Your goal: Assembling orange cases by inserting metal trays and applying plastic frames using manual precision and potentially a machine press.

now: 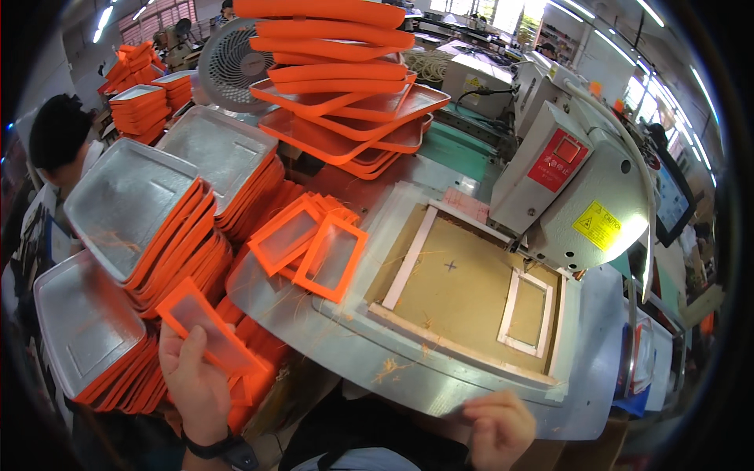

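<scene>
My left hand (192, 377) grips an orange-edged frame with a see-through window (210, 328), thumb on its face, above a pile of similar orange pieces. Loosely curled, my right hand (503, 430) is at the front edge of the metal machine table (440, 396); whether anything is between its fingers is hidden. Several more window frames (334, 259) lie overlapping on the table's left side. To their right sits a tan fixture plate (448, 294) with white strips and a small white rectangular frame (525, 312), under the sewing machine head (581, 180).
Stacks of orange-edged silvery panels (133, 204) stand at the left. A tall pile of orange trays or covers (338, 94) rises behind the table, beside a fan (236, 63). Loose orange threads (393, 369) lie on the table. A person (59, 141) is at far left; a screen (671, 196) hangs right.
</scene>
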Available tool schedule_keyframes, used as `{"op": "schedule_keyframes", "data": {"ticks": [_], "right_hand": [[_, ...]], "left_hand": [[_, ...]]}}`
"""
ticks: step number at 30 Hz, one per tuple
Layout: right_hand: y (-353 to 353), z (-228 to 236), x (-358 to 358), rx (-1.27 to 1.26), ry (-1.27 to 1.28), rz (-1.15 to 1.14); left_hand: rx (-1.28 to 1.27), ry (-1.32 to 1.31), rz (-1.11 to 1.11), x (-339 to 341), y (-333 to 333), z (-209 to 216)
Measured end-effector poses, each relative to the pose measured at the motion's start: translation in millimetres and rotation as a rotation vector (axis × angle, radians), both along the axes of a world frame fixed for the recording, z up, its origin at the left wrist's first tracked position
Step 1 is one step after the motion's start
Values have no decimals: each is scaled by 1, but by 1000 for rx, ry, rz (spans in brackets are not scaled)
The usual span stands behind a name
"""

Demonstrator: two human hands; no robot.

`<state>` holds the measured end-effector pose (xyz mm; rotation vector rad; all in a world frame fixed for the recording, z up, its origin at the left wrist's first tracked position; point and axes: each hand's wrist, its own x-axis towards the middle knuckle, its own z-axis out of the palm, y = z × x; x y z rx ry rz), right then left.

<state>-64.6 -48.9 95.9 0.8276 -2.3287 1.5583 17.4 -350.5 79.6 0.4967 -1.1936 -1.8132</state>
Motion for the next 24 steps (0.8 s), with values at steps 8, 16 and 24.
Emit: {"op": "schedule_keyframes", "data": {"ticks": [8,16,24], "right_hand": [[-45,-12,-6,48,131,368],[-73,3,-31,155,187,419],[-54,-18,-39,84,-95,567]], "left_hand": [[-8,-78,88,-2,-8,-8],[-9,-170,31,2,-18,-10],[54,-281,29,-11,-20,-30]]}}
